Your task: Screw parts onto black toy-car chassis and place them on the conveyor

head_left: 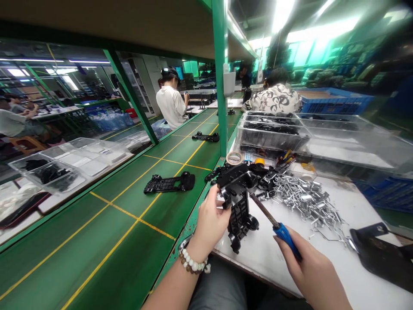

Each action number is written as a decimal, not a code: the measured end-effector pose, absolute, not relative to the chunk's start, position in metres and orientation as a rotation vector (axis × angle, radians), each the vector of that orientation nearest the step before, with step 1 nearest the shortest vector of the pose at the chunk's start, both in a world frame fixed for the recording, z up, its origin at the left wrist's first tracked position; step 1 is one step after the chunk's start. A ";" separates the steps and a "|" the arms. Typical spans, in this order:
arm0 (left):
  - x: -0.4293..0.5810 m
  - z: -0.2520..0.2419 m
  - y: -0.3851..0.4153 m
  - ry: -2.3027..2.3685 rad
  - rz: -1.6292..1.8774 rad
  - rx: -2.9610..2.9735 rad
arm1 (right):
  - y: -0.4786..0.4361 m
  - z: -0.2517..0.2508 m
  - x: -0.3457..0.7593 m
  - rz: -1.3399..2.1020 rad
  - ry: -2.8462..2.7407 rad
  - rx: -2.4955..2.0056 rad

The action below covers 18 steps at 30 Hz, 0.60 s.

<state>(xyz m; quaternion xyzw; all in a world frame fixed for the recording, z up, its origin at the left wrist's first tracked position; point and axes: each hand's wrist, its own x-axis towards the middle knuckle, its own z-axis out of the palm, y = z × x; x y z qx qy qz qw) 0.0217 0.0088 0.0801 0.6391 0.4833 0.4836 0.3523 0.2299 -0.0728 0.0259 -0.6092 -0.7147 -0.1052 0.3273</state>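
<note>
My left hand (213, 217) is closed on a black plastic chassis (237, 178), held tilted above the front edge of the white table. In my right hand (309, 262) is a screwdriver (285, 239) with a blue handle and a long, dark shaft. Its tip points up and left, close to the held chassis; whether it touches cannot be made out. Below the held part, another black chassis (240, 219) rests on the table. To the right of it spreads a pile of bent silvery metal pieces (306, 200).
A green conveyor belt (129, 241) with yellow lines runs along the left, carrying black chassis parts (169, 183). Clear plastic bins (274, 137) stand behind the metal pile, near a tape roll (234, 158). A green post (221, 86) rises beside the belt. Other people sit farther back.
</note>
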 end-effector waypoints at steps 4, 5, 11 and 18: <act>0.020 0.082 0.012 1.221 1.292 1.622 | -0.074 0.017 0.230 -0.181 -1.884 -1.625; 0.019 0.082 0.012 1.218 1.297 1.619 | -0.074 0.016 0.229 -0.166 -1.887 -1.637; 0.019 0.081 0.011 1.251 1.275 1.609 | -0.069 0.022 0.223 -0.161 -1.885 -1.663; 0.018 0.080 0.011 1.270 1.277 1.618 | -0.066 0.023 0.224 -0.178 -1.925 -1.652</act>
